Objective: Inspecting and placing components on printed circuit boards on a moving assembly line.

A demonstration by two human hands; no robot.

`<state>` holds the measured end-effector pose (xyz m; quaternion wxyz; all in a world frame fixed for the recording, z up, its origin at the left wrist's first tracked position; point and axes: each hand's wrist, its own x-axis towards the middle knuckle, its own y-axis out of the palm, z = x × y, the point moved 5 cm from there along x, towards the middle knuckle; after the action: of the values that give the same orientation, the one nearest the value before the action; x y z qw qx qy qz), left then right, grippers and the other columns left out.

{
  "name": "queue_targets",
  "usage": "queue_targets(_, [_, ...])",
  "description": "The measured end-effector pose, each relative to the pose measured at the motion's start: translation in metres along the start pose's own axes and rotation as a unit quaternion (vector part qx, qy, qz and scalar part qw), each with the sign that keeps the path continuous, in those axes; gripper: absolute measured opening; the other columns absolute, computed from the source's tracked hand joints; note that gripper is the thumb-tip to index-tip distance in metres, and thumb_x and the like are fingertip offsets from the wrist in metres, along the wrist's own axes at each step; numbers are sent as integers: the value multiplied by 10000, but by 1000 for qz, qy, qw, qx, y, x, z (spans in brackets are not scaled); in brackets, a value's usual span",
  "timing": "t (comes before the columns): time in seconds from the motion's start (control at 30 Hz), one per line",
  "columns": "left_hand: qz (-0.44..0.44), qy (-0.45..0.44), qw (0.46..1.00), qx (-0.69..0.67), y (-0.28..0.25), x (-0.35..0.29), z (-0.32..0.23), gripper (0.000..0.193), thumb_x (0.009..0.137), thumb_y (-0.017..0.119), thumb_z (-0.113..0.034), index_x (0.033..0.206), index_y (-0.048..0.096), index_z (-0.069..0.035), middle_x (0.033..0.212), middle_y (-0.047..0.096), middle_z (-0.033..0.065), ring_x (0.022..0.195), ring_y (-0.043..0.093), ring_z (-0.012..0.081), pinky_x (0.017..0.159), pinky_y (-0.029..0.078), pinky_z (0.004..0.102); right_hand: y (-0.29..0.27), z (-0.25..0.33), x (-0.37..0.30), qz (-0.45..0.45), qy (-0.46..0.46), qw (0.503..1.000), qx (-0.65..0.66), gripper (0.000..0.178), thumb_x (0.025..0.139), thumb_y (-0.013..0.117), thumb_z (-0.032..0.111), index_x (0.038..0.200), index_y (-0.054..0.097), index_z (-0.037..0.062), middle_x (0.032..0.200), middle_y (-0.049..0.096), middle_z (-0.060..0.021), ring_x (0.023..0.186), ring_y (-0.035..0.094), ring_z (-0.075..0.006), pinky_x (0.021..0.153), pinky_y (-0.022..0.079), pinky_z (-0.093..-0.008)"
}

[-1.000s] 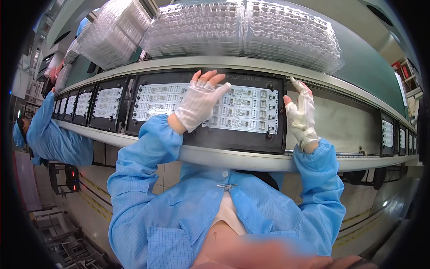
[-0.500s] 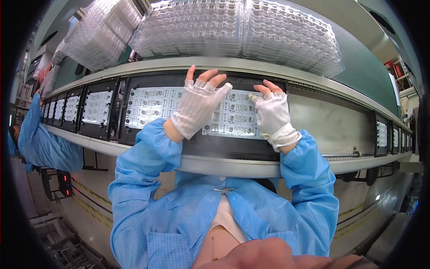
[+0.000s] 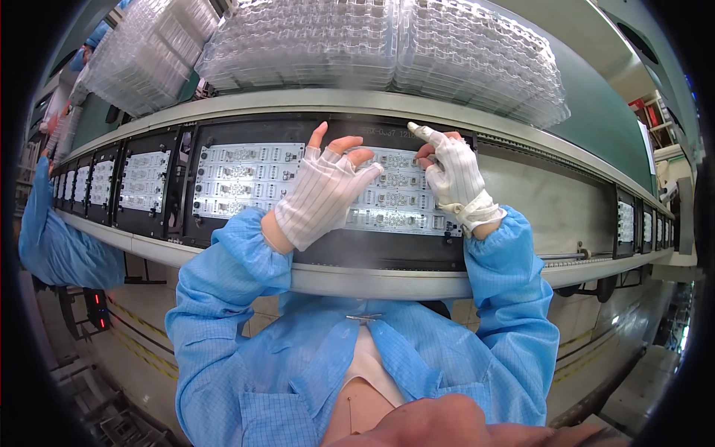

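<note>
Both my hands wear white striped gloves with several bare fingertips. My left hand is open, its fingers spread over the middle of a black carrier frame, with nothing seen in it. Under it lie two white circuit board panels: a left panel, and a right panel partly covered by both hands. At the right panel's upper right edge is my right hand, one white-tipped digit stretched toward the frame's far edge and other fingers bent. I see nothing held in it; whether it touches the panel is unclear.
More carriers with white panels line the conveyor at left, others at far right. A bare metal conveyor section lies right of my carrier. Stacked clear plastic trays stand behind the rail. A person in blue is at left.
My right hand has shifted toward the far side, and its white-tipped digit now reaches past the panel's far edge. My left hand stays spread over the carrier. The whole view has slid slightly.
</note>
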<state>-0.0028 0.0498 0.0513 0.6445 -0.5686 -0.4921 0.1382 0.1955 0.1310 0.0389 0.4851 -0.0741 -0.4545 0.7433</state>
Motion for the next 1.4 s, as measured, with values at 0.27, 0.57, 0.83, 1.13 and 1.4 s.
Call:
queue_targets(0.27, [18, -8, 1000, 4, -1, -1, 0, 433, 725, 715, -5, 1129, 692, -157, 1187, 662, 64, 1245, 558, 266, 1196, 236, 578, 4, -3, 3, 7, -35, 999, -14, 625, 760, 648, -39, 1358, 611, 137, 873, 702, -88, 902, 628, -285, 819, 514, -394])
queue_targets(0.57, [36, -4, 999, 7, 3, -3, -3, 432, 748, 710, -13, 1154, 684, -160, 1179, 663, 63, 1255, 549, 276, 1191, 244, 584, 2, -7, 1, 7, 8, 1000, 13, 587, 768, 670, -47, 1327, 635, 128, 904, 690, -105, 873, 654, -267, 772, 545, -374])
queue_targets(0.83, [-12, 7, 1000, -13, -4, -2, -3, 435, 745, 655, -5, 1162, 665, -124, 1040, 649, 66, 1138, 593, 284, 1098, 374, 554, -3, -1, 3, 8, 24, 1000, -11, 626, 734, 667, -16, 1340, 620, 135, 868, 702, -92, 901, 638, -286, 821, 519, -390])
queue_targets(1.13, [43, -174, 900, -398, 21, 23, -14, 554, 851, 496, 78, 1388, 522, -54, 1153, 681, 160, 1047, 654, 318, 923, 524, 391, 3, -9, -3, 5, 13, 1000, -9, 666, 695, 690, 12, 1341, 614, 157, 856, 692, -50, 879, 630, -280, 825, 495, -412])
queue_targets(1.4, [24, -129, 960, -247, 25, 39, -24, 571, 771, 531, 98, 1323, 566, -42, 1121, 682, 134, 1075, 607, 359, 949, 493, 423, -15, -16, -2, 5, 19, 1000, -20, 664, 727, 686, -20, 1365, 605, 141, 898, 716, -97, 935, 629, -314, 851, 503, -407])
